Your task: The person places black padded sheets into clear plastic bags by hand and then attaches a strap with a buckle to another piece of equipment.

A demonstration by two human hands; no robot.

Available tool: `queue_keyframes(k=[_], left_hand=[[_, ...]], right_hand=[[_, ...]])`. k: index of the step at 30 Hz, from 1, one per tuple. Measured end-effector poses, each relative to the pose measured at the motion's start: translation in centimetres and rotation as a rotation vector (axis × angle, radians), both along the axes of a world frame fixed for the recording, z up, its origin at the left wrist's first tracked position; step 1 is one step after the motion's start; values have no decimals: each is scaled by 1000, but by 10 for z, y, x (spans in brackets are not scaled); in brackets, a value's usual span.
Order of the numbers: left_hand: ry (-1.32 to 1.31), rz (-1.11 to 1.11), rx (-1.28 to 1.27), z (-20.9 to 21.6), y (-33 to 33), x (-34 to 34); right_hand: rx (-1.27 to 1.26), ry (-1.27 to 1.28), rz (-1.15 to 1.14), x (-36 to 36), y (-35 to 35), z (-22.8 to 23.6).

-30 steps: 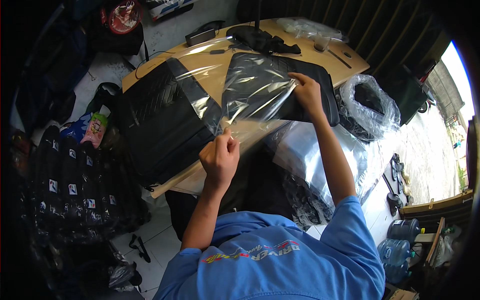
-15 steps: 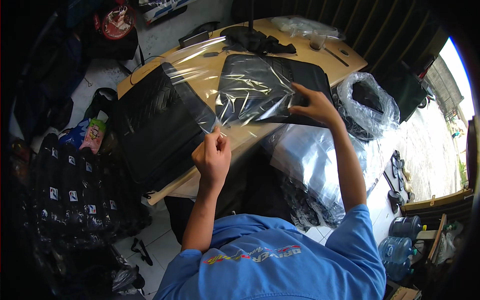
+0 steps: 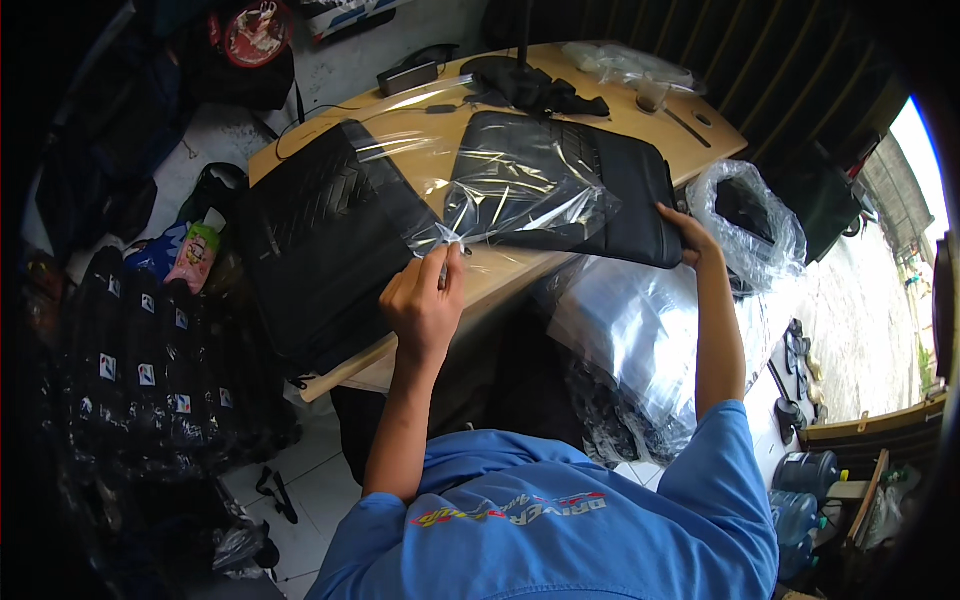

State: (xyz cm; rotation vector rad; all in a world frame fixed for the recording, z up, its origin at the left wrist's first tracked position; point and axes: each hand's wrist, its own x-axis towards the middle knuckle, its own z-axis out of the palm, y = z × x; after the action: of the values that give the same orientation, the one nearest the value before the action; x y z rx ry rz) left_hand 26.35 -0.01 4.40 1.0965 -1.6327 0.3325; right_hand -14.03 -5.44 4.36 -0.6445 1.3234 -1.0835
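My left hand pinches the edge of a clear plastic sleeve over the table's near edge. The crinkled sleeve spreads across the left part of a flat, black, leather-look bag. I cannot tell whether the bag lies inside the sleeve or beneath it. My right hand grips the bag's near right corner, fingers curled around its edge. On the left lies a second black bag with a chevron-patterned panel, close to my left hand. Part of the plastic reaches over its right edge.
The wooden table carries a black stand, a clear cup and folded plastic at the back. Right of it stands a plastic-lined bag, above a stack of clear sleeves. Plastic-wrapped black goods fill the left side.
My right hand has left the plastic sleeve and moved right and down, taking hold of the black bag's corner. The left hand keeps its pinch on the plastic. The whole view has shifted slightly.
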Motion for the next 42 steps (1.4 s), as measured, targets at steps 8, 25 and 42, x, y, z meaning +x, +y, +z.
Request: queue_keyframes(k=[8,25,42], left_hand=[[179,-72,109,3,-8,-9],[169,-180,135,-10,-37,-31],[117,-355,143,-22,-27,-36]], right_hand=[[-436,194,-284,-31,35,27],[-902,1629,-660,-8,230,128],[-744,1496,-670,14,167,-6]])
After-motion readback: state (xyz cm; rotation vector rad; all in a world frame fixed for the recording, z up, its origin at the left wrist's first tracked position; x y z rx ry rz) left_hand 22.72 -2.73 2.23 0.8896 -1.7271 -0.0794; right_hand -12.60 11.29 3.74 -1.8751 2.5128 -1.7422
